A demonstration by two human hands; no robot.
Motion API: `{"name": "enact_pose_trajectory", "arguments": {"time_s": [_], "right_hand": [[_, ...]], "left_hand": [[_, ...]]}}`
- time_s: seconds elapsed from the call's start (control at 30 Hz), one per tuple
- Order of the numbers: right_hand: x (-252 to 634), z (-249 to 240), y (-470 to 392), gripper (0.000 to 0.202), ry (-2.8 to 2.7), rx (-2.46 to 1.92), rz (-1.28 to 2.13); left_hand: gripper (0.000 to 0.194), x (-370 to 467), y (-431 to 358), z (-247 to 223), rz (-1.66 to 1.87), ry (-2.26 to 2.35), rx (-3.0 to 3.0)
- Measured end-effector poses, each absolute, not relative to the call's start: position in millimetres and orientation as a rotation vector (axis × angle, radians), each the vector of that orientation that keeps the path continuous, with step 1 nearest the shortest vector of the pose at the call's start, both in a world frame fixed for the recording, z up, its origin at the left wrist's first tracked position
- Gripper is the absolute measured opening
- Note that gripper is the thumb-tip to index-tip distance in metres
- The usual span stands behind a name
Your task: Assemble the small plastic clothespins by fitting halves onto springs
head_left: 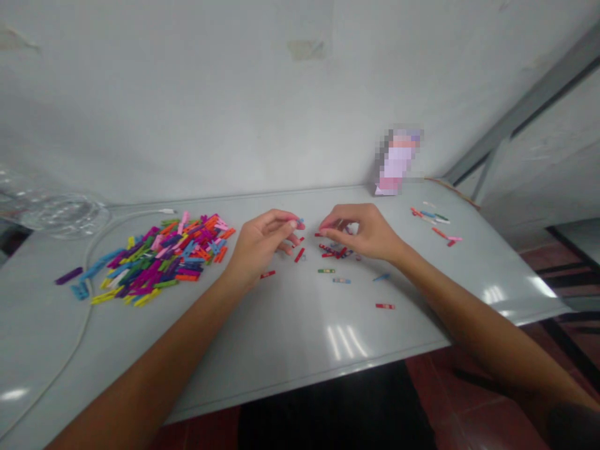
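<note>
My left hand (267,240) pinches a small blue clothespin piece (300,221) between thumb and forefinger, just above the table. To its right, the fingers of my right hand (360,230) close on a small red clothespin piece (319,235). Under and beside the right hand lies a loose cluster of mostly red clothespin pieces (330,252), partly hidden by it. Nearer to me are a green piece (326,271), a light blue piece (342,280) and a red piece (385,306). Another red piece (268,274) sits by my left wrist.
A big pile of colourful clothespins (159,259) covers the left of the grey table (281,350). A white cable (84,322) runs past it, near clear plastic (60,212). Several loose pieces (429,215) lie at right. A blurred pink package (397,164) leans on the wall.
</note>
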State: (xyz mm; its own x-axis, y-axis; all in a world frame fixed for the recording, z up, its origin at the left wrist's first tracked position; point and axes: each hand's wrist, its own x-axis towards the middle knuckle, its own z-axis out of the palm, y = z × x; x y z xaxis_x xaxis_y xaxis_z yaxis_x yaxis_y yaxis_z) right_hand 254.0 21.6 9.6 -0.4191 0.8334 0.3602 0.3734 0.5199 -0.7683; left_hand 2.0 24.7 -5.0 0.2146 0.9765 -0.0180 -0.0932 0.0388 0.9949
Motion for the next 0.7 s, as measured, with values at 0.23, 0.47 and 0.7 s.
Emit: {"name": "enact_pose_trajectory", "arguments": {"time_s": [0.23, 0.47, 0.7], "right_hand": [[274, 20, 26, 0.023, -2.445, -1.022, 0.517], [297, 17, 46, 0.018, -2.73, -1.085, 0.555], [290, 13, 46, 0.01, -2.621, -1.067, 0.569]], "left_hand": [[0.034, -4, 34, -12, 1.105, 1.022, 1.304], [0.043, -4, 33, -12, 1.053, 1.088, 1.276], [0.045, 1, 27, -10, 1.026, 1.056, 1.229]]}}
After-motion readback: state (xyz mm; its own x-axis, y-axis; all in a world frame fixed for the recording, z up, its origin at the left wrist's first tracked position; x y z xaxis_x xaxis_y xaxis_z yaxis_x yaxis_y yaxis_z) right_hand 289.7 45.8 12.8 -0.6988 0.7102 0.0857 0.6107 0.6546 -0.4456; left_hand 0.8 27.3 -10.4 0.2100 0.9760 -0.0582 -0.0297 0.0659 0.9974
